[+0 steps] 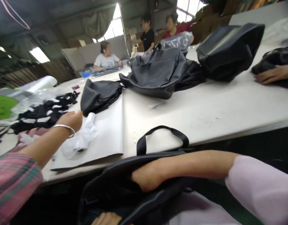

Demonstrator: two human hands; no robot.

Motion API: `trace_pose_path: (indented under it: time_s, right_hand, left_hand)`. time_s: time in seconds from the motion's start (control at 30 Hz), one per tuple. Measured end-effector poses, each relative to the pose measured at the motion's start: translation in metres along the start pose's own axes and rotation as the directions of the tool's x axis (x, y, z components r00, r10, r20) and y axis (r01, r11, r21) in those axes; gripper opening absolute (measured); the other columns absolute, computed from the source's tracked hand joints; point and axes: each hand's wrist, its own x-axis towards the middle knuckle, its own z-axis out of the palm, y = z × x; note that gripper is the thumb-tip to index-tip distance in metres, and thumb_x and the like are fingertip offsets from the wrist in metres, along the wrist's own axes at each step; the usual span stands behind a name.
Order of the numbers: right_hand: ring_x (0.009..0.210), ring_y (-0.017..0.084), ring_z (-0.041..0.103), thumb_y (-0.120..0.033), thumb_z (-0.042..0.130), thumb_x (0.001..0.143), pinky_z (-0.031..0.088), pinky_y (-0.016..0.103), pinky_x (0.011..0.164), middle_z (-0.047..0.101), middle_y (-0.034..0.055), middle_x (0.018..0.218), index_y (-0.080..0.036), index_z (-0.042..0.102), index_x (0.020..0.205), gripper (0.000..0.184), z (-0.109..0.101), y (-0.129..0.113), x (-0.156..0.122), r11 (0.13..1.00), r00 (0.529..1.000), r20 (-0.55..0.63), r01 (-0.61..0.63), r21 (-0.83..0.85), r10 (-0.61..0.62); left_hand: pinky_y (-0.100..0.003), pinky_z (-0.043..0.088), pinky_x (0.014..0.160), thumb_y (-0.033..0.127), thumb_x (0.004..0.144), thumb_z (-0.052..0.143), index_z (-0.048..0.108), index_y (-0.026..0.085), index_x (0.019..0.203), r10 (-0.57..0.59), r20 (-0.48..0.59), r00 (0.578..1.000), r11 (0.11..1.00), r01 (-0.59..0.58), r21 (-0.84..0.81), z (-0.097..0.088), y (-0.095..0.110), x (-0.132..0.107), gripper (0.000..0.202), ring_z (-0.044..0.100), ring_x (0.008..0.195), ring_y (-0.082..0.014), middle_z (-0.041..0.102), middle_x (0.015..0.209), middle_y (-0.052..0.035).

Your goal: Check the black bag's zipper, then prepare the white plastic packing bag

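Note:
A black bag (144, 200) with a webbing handle (162, 128) is held open in front of my body, below the table edge. My right hand (147, 176) reaches down into its opening, and the fingers are hidden inside. At the bottom edge of the view my left hand (107, 218) is closed on the near side of the bag; only part of it shows. The handle stands up in a loop against the table's edge.
A co-worker's hand (71, 122) with a bracelet is above crumpled white plastic (81, 139) at left. Black bags (155, 73) lie across the white table (205, 106). Another person's hand (273, 74) rests by a black item at right. Black straps (43, 114) are heaped at left.

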Motion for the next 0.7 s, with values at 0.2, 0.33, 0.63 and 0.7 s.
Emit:
trace_pose_path:
  time_s: [0.2,0.33,0.63,0.7]
  right_hand:
    - [0.049,0.009,0.044,0.006,0.068,0.068,0.034,0.021,0.050,0.055,-0.0054,0.054,-0.019,0.068,0.062,0.026,-0.058,-0.046,-0.003,0.988,0.965,0.225,0.149,-0.041,-0.136]
    - [0.076,0.009,0.066,-0.009,0.055,0.090,0.052,0.016,0.075,0.070,0.0021,0.087,-0.011,0.074,0.098,0.021,-0.104,-0.049,0.009,0.814,0.897,0.246,0.181,0.552,-0.366]
    - [0.048,0.011,0.061,-0.032,0.073,0.088,0.048,0.018,0.045,0.071,0.0068,0.077,-0.003,0.060,0.128,0.051,-0.109,0.013,0.166,0.890,0.966,-0.198,-0.061,0.452,0.167]
    - [0.043,0.013,0.059,-0.045,0.075,0.087,0.045,0.020,0.040,0.072,0.0099,0.079,-0.002,0.050,0.137,0.071,-0.106,0.008,0.197,0.891,0.958,-0.174,-0.133,0.433,0.228]
  left_hand:
    - [-0.039,0.055,0.091,0.067,0.093,0.055,0.069,0.021,0.101,-0.246,-0.152,0.957,0.956,0.213,-0.202,-0.041,-0.026,0.211,0.049,0.067,0.099,-0.0211,0.071,0.101,-0.0100]
    - [-0.043,0.055,0.097,0.059,0.092,0.062,0.070,0.021,0.102,-0.373,-0.076,0.925,0.890,0.334,-0.310,-0.056,-0.038,0.290,0.041,0.067,0.105,-0.0221,0.071,0.104,-0.0098]
    - [-0.034,0.058,0.087,0.006,0.086,0.064,0.058,0.017,0.063,-0.453,0.313,0.835,0.741,0.548,-0.389,-0.067,-0.074,0.326,0.026,0.067,0.104,-0.0198,0.067,0.076,-0.0022]
    - [-0.032,0.057,0.087,0.010,0.089,0.064,0.057,0.015,0.064,-0.453,0.350,0.820,0.721,0.568,-0.397,-0.064,-0.075,0.333,0.027,0.067,0.102,-0.0182,0.066,0.077,-0.0029]
